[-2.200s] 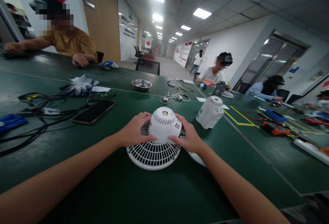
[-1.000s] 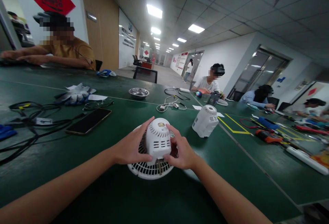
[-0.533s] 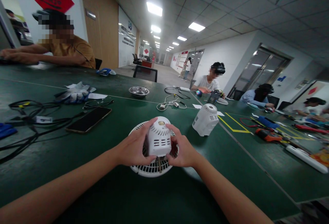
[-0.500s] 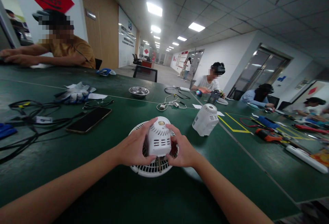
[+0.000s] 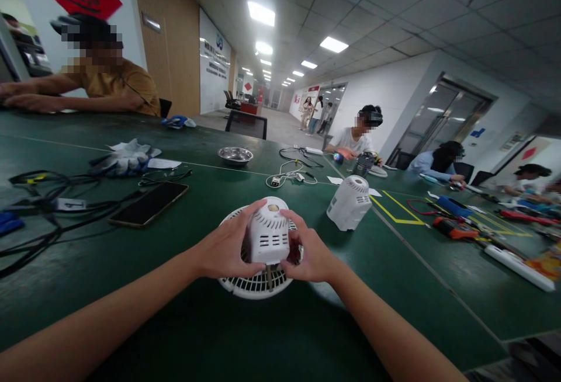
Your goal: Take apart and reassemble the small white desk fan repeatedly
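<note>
Between my two hands is a white plastic motor housing with slotted vents and a round spot on its top. My left hand is closed round its left side, thumb low at the front edge. My right hand grips the right side, with fingers near the top and thumb at the bottom corner. Under the housing, a round white fan grille lies on the green table. Whether the housing touches the grille is hidden. A second white vented housing stands to the right.
Left on the table are a phone, black cables and work gloves. A metal bowl and white cable lie beyond the grille. A multimeter and power strip lie right. Other people sit around the table.
The camera view has shifted slightly. Both hands keep the same grip on the housing, which stays over the grille.
</note>
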`<state>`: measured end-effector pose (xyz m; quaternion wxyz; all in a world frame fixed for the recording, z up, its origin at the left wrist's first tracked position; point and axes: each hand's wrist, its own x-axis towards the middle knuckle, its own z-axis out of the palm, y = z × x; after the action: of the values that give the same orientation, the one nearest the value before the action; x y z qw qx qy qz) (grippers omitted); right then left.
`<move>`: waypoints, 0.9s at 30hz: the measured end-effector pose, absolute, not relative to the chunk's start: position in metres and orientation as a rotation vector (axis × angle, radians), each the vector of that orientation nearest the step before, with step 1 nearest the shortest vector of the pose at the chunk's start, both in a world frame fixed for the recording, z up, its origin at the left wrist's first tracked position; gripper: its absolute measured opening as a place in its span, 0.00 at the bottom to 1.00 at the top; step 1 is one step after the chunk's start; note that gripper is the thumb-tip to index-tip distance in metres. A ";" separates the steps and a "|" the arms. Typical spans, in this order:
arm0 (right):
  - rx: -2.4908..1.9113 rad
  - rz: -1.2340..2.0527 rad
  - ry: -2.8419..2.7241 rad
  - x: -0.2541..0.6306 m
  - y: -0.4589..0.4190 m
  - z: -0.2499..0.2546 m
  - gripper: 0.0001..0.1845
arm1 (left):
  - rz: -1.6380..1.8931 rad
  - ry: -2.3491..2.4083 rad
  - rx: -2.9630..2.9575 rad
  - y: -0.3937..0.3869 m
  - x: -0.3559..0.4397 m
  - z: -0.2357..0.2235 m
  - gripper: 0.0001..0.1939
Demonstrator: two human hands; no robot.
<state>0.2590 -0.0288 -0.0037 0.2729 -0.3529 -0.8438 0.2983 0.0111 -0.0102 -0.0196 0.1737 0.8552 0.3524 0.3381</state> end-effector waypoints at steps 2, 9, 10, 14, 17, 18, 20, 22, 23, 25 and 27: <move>-0.955 0.820 -2.258 0.259 -0.029 -0.004 0.52 | 0.964 1.006 2.428 -0.011 0.012 -0.020 0.62; -0.962 0.848 -2.259 0.260 -0.029 -0.002 0.48 | 0.985 1.008 2.453 -0.011 0.013 -0.022 0.61; -0.960 0.848 -2.262 0.260 -0.029 -0.002 0.48 | 0.989 1.006 2.459 -0.011 0.012 -0.022 0.61; -0.953 0.828 -2.281 0.260 -0.029 -0.001 0.47 | 0.975 0.984 2.460 -0.009 0.011 -0.023 0.61; -0.954 0.799 -2.295 0.259 -0.030 0.000 0.47 | 0.976 0.973 2.452 -0.009 0.010 -0.024 0.59; -0.953 0.791 -2.302 0.259 -0.030 0.000 0.47 | 0.987 0.966 2.456 -0.008 0.010 -0.024 0.59; -0.950 0.773 -2.318 0.258 -0.031 0.002 0.48 | 1.014 0.944 2.480 -0.008 0.010 -0.024 0.58; -0.954 0.757 -2.331 0.257 -0.032 0.003 0.50 | 1.015 0.932 2.508 -0.008 0.009 -0.024 0.58; -0.962 0.750 -2.334 0.256 -0.033 0.004 0.51 | 1.003 0.934 2.520 -0.007 0.009 -0.024 0.58; -0.991 0.731 -2.329 0.254 -0.034 0.003 0.55 | 0.967 0.958 2.528 -0.006 0.008 -0.024 0.59; -1.036 0.692 -2.302 0.252 -0.034 0.001 0.56 | 0.926 0.988 2.525 -0.004 0.006 -0.024 0.60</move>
<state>0.2518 -0.0338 0.0007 0.2589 -0.3822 -0.8495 0.2553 0.0063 -0.0039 -0.0244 0.1377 0.8729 0.3416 0.3201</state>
